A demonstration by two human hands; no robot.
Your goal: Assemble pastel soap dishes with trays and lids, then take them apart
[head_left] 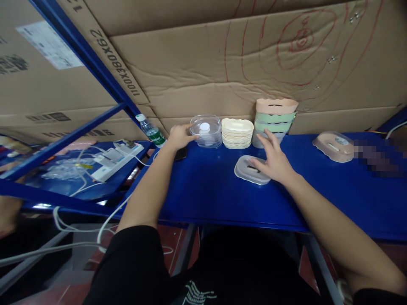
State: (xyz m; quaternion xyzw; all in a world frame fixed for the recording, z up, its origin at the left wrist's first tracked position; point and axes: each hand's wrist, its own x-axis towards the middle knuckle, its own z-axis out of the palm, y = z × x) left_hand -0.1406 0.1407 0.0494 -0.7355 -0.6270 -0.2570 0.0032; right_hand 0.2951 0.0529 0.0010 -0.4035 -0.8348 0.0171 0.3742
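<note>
My left hand (179, 136) reaches to the left edge of a stack of clear plastic lids (211, 137), thumb and fingers apart at the rim. A white round piece (204, 126) shows on the top lid. My right hand (276, 160) is open, fingers spread. Its thumb lies over a low oval grey piece with a pale rim (246, 169) and a dark slot; whether it touches is unclear. Its fingertips are in front of a stack of pink, green and grey oval containers (276, 116). Between the hands stands a stack of cream wavy-edged trays (238, 134).
A pinkish lidded container (333, 146) sits at the right on the blue table (203, 199). A water bottle (151, 130) leans by the blue frame post. A dark flat object (181, 153) lies beside my left wrist. Power strips (110, 163) and white cables are at left; cardboard (190, 63) stands behind.
</note>
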